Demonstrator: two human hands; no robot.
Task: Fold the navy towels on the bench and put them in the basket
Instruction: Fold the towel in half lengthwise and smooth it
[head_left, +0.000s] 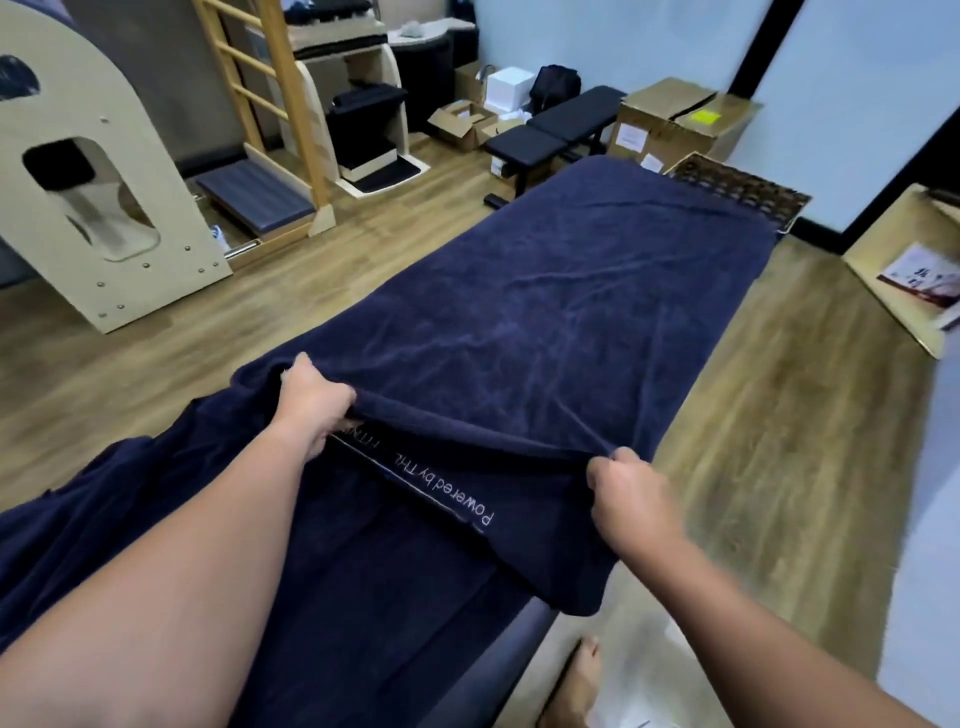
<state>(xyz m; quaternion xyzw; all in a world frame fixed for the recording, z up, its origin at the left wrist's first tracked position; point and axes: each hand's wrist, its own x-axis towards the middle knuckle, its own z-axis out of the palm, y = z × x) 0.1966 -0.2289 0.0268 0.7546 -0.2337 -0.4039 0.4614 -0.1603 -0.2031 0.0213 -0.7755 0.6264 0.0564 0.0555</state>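
A long navy towel lies spread along the bench, reaching to its far end. My left hand grips the towel's near edge on the left side. My right hand pinches the same edge on the right, lifted slightly off the bench. Under the raised edge lies more navy towel with white stitched lettering. Further navy cloth hangs off the bench at the near left. A dark woven basket stands past the bench's far right corner.
The bench's grey side shows at the bottom, with a bare foot beside it. Wooden exercise equipment stands left, a black workout bench and cardboard boxes at the back, and wood floor runs along both sides.
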